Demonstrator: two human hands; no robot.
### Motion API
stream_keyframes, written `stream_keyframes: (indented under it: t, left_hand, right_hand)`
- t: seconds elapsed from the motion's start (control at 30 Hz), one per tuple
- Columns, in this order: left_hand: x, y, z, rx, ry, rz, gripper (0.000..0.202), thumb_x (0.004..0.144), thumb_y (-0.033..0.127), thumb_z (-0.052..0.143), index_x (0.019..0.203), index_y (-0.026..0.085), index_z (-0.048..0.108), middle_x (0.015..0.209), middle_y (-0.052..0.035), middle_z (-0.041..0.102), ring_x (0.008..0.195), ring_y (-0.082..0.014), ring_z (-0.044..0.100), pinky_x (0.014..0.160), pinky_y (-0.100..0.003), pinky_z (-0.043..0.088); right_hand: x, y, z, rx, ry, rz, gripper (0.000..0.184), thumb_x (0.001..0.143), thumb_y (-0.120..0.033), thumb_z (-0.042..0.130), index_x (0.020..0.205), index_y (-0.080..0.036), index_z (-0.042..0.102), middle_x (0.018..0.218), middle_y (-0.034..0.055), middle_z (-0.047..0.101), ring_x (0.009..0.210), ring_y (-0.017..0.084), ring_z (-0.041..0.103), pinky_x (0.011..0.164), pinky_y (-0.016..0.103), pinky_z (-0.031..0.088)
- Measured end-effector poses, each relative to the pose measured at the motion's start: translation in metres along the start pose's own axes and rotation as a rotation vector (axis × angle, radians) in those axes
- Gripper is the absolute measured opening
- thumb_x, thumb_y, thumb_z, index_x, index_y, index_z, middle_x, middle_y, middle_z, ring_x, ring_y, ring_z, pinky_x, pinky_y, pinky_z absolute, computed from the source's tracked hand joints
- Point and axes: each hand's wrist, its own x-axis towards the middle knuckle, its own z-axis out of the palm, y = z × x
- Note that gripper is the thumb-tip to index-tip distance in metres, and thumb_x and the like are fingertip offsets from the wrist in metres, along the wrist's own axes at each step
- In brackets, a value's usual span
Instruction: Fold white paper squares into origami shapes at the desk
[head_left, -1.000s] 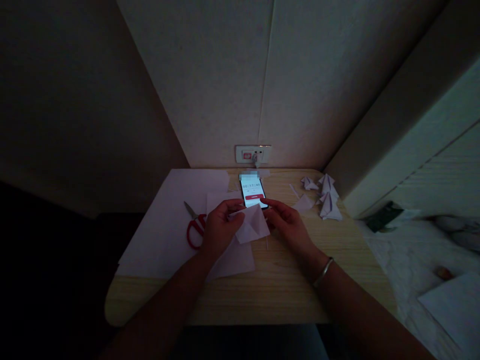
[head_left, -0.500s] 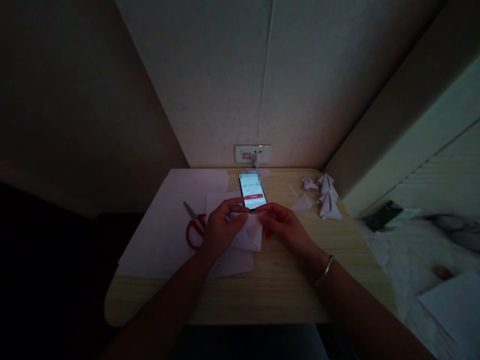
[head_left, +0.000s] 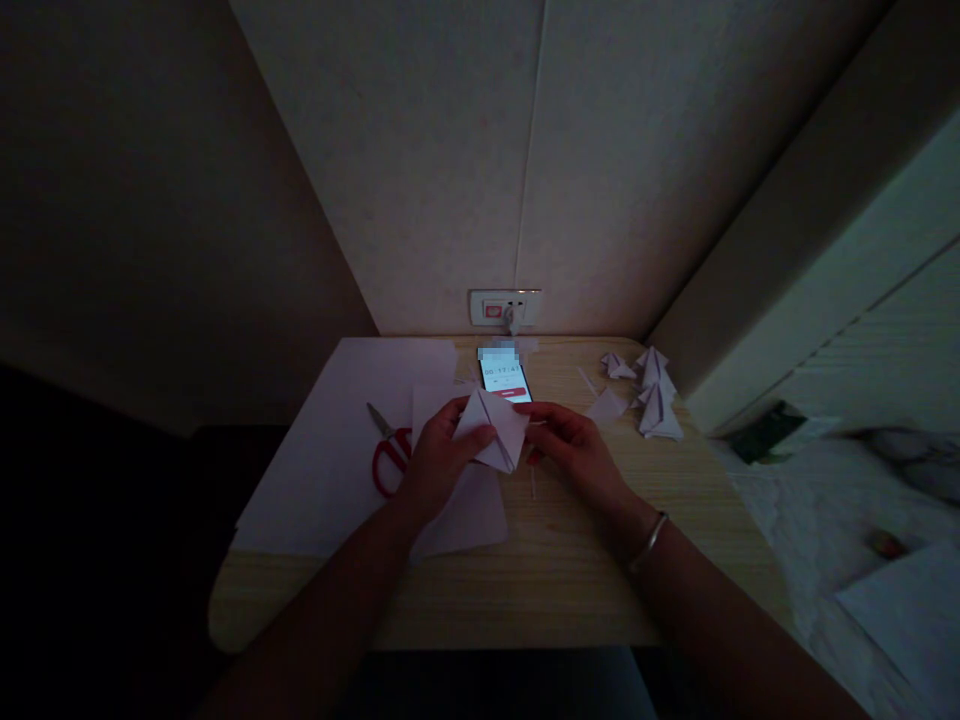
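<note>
A folded piece of white paper [head_left: 491, 425], roughly diamond-shaped with a crease line down it, is held up over the table between both hands. My left hand [head_left: 442, 450] grips its left side, thumb across the front and the other fingers mostly behind it. At the right corner, my right hand [head_left: 566, 440] pinches the paper between thumb and fingers. Red-handled scissors [head_left: 390, 460] lie just left of my left hand, on white paper sheets [head_left: 315, 450]. Behind the folded paper a lit phone [head_left: 504, 375] shows a running timer; its lower part is covered.
Several folded paper figures [head_left: 656, 395] stand at the table's back right. Paper scraps [head_left: 607, 405] lie beside them. A wall socket [head_left: 505, 308] with a plug sits above the table's [head_left: 525, 600] back edge. To the right is a pale surface with a white sheet [head_left: 911, 610].
The folded paper has been raised and tilted up, so its creased face now shows and covers the phone's lower part. My left thumb now lies across its front.
</note>
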Motion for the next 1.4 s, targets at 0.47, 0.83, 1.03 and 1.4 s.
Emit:
stream_keyframes:
  t: [0.47,0.83,1.03,1.4]
  left_hand:
    - [-0.007,0.004,0.001,0.015,-0.187,0.005,0.065,0.07,0.017,0.063,0.13,0.026,0.041,0.093,-0.0011,0.062,0.078,-0.0155,0.058,0.067,-0.024,0.046]
    - [-0.008,-0.001,0.003,-0.099,-0.308,-0.084,0.049,0.075,0.022,0.063,0.118,0.023,0.041,0.088,-0.0014,0.062,0.066,-0.0124,0.056,0.059,-0.021,0.042]
    - [-0.008,0.0,0.006,-0.055,-0.296,-0.072,0.046,0.075,0.025,0.063,0.115,0.022,0.041,0.085,-0.001,0.061,0.068,-0.0137,0.056,0.06,-0.022,0.043]
    - [-0.008,-0.001,0.01,0.004,-0.269,-0.011,0.043,0.077,0.021,0.058,0.117,0.016,0.046,0.092,-0.0021,0.061,0.077,-0.0144,0.055,0.067,-0.023,0.045]
  right_hand:
    - [0.002,0.002,-0.003,-0.055,0.239,-0.107,0.018,0.074,-0.035,0.064,0.068,-0.02,0.056,0.059,-0.0037,0.053,0.052,0.01,0.046,0.05,0.023,0.039]
    - [0.006,0.011,-0.004,-0.185,0.413,-0.155,0.031,0.068,-0.031,0.071,0.075,-0.023,0.043,0.061,-0.0064,0.045,0.052,0.011,0.043,0.046,0.023,0.035]
    - [0.004,0.014,-0.002,-0.177,0.379,-0.207,0.031,0.071,-0.03,0.069,0.074,-0.024,0.039,0.07,-0.0038,0.052,0.059,0.012,0.049,0.053,0.026,0.042]
    - [-0.007,0.002,0.003,-0.79,0.18,-0.49,0.028,0.072,-0.034,0.068,0.094,-0.023,0.053,0.103,0.0077,0.057,0.096,0.023,0.056,0.08,0.038,0.047]
